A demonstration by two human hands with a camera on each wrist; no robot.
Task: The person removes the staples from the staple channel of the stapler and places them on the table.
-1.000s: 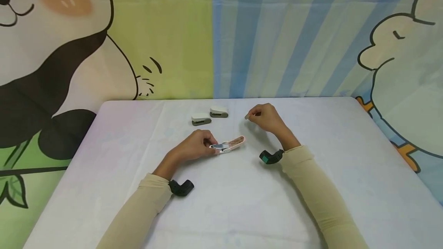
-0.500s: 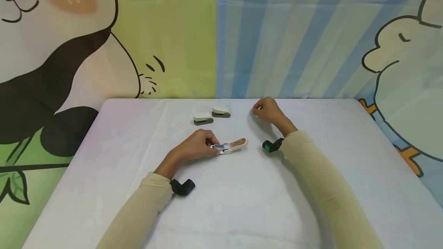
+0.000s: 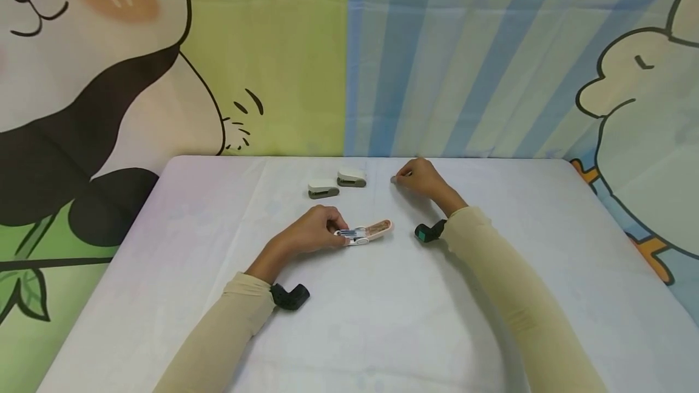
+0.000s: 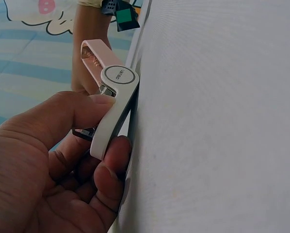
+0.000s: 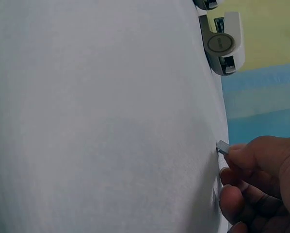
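Observation:
My left hand (image 3: 314,229) grips a pink-and-white stapler (image 3: 375,230) by its white end, thumb on one side and fingers beneath. The stapler's pink top (image 4: 99,56) is swung far back, so its metal magazine shows in the head view. At the back of the table my right hand (image 3: 422,178) pinches a small grey strip of staples (image 5: 223,147) between thumb and finger, low by the cloth. The strip's far end is hidden in the fingers.
Two white-and-grey staplers (image 3: 323,189), (image 3: 351,178) stand side by side at the back, left of my right hand. A white cloth covers the table (image 3: 382,320). A printed curtain (image 3: 464,65) rises behind its back edge.
The right hand moved a little towards the back, then slightly left and down, keeping its pinch on the strip of staples. The left hand and its stapler stay put; the head view shifted slightly.

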